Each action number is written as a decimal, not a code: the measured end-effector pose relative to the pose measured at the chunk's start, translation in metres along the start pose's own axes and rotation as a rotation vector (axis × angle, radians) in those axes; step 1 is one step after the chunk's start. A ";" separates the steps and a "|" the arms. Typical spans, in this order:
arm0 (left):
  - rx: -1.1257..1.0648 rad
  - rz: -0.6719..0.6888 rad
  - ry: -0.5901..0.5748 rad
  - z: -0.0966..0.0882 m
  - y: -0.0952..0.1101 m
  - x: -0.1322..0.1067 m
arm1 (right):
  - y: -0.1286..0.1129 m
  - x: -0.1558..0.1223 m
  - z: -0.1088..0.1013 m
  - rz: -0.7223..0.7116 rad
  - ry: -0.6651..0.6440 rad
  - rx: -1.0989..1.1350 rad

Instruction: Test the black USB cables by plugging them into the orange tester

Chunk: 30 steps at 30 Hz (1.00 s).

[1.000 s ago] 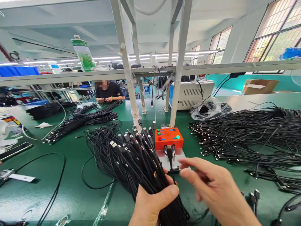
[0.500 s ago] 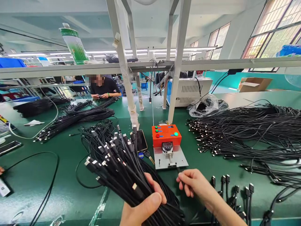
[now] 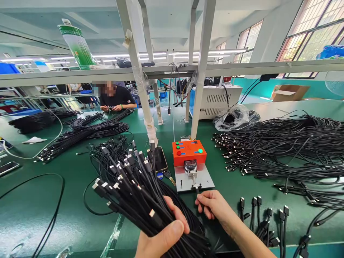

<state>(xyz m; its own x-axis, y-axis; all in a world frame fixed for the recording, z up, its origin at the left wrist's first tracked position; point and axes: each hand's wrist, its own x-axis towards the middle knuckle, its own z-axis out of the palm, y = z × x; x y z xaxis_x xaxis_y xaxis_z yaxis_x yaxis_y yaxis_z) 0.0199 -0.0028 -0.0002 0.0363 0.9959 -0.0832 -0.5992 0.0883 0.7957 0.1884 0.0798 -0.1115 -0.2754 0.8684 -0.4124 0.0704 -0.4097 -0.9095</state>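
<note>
Bright daylight from the windows [image 3: 317, 38] joins overhead tubes [image 3: 228, 51]. Glare whitens the desk [image 3: 29, 206] at lower left; edges stretch.

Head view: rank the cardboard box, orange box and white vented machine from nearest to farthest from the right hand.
1. Orange box: ahead of the right hand and slightly left.
2. White vented machine: farther back, partly behind a shelf post.
3. Cardboard box: farthest, at the back right.

From above the near edge of the table [image 3: 73, 200], the head camera is facing forward and down, close over the left hand [image 3: 159, 238] and right hand [image 3: 213, 206].
</note>
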 end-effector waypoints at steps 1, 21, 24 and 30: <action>-0.003 0.002 0.002 -0.001 -0.001 0.000 | -0.001 0.000 0.001 -0.013 0.012 0.010; -0.189 -0.054 -0.070 -0.014 -0.010 0.015 | -0.004 -0.001 0.002 -0.045 0.036 0.042; -0.204 -0.100 -0.069 -0.012 -0.006 0.023 | -0.005 0.001 0.003 -0.037 0.037 0.040; -0.201 -0.095 -0.001 -0.007 -0.004 0.017 | -0.003 -0.002 0.000 -0.016 0.023 -0.072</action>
<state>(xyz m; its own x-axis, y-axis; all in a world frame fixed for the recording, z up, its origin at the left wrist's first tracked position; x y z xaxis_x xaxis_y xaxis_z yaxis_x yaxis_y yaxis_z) 0.0176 0.0132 -0.0091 0.1013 0.9833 -0.1513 -0.7400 0.1761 0.6491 0.1886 0.0790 -0.1082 -0.2547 0.8814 -0.3977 0.1355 -0.3747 -0.9172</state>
